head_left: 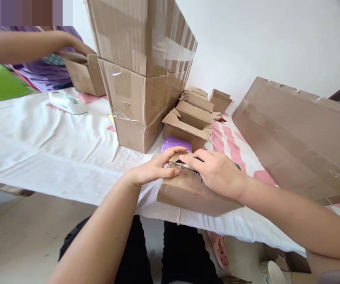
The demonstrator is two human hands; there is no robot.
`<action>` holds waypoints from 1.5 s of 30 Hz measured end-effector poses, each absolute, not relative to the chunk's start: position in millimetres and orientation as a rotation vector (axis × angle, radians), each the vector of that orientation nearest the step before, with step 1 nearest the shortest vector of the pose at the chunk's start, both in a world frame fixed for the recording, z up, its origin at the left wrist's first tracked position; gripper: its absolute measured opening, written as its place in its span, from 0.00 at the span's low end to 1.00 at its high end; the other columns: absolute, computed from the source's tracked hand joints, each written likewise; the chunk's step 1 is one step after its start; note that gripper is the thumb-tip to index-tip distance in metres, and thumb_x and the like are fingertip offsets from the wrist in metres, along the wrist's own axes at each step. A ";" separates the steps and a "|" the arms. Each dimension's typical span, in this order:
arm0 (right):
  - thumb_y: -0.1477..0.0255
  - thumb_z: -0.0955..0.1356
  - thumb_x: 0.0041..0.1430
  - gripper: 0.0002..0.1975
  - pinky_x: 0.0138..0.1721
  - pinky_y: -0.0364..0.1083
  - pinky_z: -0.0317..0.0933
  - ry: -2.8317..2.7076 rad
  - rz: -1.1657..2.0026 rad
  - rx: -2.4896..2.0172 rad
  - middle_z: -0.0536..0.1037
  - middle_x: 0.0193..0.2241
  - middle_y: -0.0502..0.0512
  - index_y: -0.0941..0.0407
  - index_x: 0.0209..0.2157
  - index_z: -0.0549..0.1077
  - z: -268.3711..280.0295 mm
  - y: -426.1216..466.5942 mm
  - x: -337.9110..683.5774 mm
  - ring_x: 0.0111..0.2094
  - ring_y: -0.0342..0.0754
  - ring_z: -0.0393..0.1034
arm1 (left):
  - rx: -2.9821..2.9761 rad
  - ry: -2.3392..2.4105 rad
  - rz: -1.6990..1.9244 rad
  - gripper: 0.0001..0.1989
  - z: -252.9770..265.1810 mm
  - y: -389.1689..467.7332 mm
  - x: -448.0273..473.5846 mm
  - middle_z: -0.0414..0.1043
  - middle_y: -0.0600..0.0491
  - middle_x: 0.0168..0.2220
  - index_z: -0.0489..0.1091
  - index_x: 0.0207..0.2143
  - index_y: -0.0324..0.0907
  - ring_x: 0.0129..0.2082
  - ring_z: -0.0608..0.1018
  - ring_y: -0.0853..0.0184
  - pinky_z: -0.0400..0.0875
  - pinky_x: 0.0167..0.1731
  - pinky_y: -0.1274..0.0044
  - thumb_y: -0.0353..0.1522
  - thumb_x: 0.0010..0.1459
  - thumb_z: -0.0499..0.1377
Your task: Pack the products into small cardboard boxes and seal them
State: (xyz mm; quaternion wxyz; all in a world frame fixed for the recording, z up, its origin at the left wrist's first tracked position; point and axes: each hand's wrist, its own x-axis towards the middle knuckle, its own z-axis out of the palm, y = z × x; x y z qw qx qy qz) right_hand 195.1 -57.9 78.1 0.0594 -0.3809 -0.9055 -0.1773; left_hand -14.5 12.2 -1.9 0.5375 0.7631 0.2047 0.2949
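A small brown cardboard box sits at the near edge of the cloth-covered table. My left hand grips its left end, thumb on the near top edge and forefinger across the far side. Over the opening in the top, my right hand has its fingers curled down, close to the left fingertips. Something dark and a small pale, shiny bit show at the opening; I cannot make out what they are or what the right fingers hold. Just behind the box lies a purple packet.
Tall stacked cartons rise left of centre. Several open small boxes line up behind the purple packet. A large carton stands at right. Across the table, a person's arm reaches into another box, near a white tape dispenser.
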 end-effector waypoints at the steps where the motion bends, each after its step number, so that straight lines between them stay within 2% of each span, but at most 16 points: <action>1: 0.82 0.56 0.63 0.23 0.28 0.45 0.60 -2.764 -0.601 -1.148 0.74 0.36 0.57 0.55 0.54 0.69 77.7 -56.0 191.9 0.30 0.46 0.66 | 1.814 0.487 0.700 0.33 -1.5 12.0 -14.5 0.53 0.51 0.65 0.53 0.61 0.51 0.66 0.55 0.55 0.52 0.63 0.62 0.42 0.56 0.60; 5: 0.82 0.57 0.62 0.22 0.27 0.44 0.56 -2.865 -0.704 -1.081 0.74 0.33 0.56 0.57 0.53 0.70 81.1 -58.0 196.3 0.29 0.45 0.64 | 1.811 0.495 0.687 0.32 0.0 10.9 -14.7 0.53 0.51 0.65 0.53 0.61 0.51 0.66 0.55 0.55 0.52 0.64 0.61 0.43 0.56 0.60; 12: 0.83 0.60 0.59 0.22 0.27 0.44 0.56 -2.981 -0.717 -1.160 0.75 0.33 0.56 0.57 0.53 0.70 90.5 -83.2 233.7 0.29 0.46 0.67 | 1.772 0.524 0.660 0.31 2.3 9.2 -15.7 0.54 0.50 0.64 0.54 0.60 0.50 0.63 0.59 0.55 0.56 0.62 0.62 0.43 0.56 0.60; 18: 0.90 0.57 0.51 0.34 0.25 0.43 0.54 -2.963 -0.673 -1.388 0.75 0.37 0.54 0.50 0.56 0.67 104.9 -104.2 273.5 0.28 0.45 0.67 | 1.785 0.521 0.671 0.30 0.6 10.0 -15.8 0.55 0.51 0.63 0.56 0.59 0.51 0.62 0.60 0.54 0.57 0.61 0.63 0.43 0.56 0.59; 21: 0.91 0.56 0.49 0.37 0.24 0.42 0.51 -2.956 -0.723 -1.417 0.75 0.35 0.53 0.48 0.57 0.66 108.0 -110.6 285.3 0.26 0.44 0.65 | 1.767 0.525 0.665 0.30 -1.2 10.4 -15.9 0.56 0.50 0.62 0.56 0.59 0.51 0.62 0.61 0.54 0.59 0.60 0.63 0.43 0.56 0.60; 33: 0.86 0.57 0.60 0.26 0.28 0.43 0.59 -2.920 -0.631 -1.272 0.77 0.39 0.55 0.52 0.55 0.69 91.8 -96.8 270.3 0.31 0.45 0.68 | 1.779 0.558 0.661 0.28 4.2 7.1 -14.4 0.57 0.51 0.61 0.57 0.58 0.52 0.61 0.62 0.54 0.60 0.58 0.63 0.44 0.56 0.59; 39: 0.90 0.57 0.52 0.33 0.26 0.44 0.54 -3.003 -0.775 -1.352 0.76 0.36 0.55 0.53 0.56 0.68 103.0 -107.4 279.7 0.29 0.46 0.67 | 1.783 0.568 0.663 0.29 3.2 8.6 -13.2 0.60 0.51 0.58 0.57 0.58 0.50 0.57 0.65 0.54 0.62 0.55 0.65 0.44 0.56 0.59; 45: 0.89 0.57 0.51 0.31 0.26 0.45 0.51 -3.066 -0.845 -1.358 0.74 0.31 0.54 0.53 0.52 0.71 105.7 -113.6 286.9 0.28 0.47 0.66 | 1.739 0.603 0.656 0.28 4.4 6.8 -12.1 0.61 0.51 0.57 0.58 0.57 0.51 0.55 0.66 0.54 0.64 0.52 0.67 0.44 0.56 0.59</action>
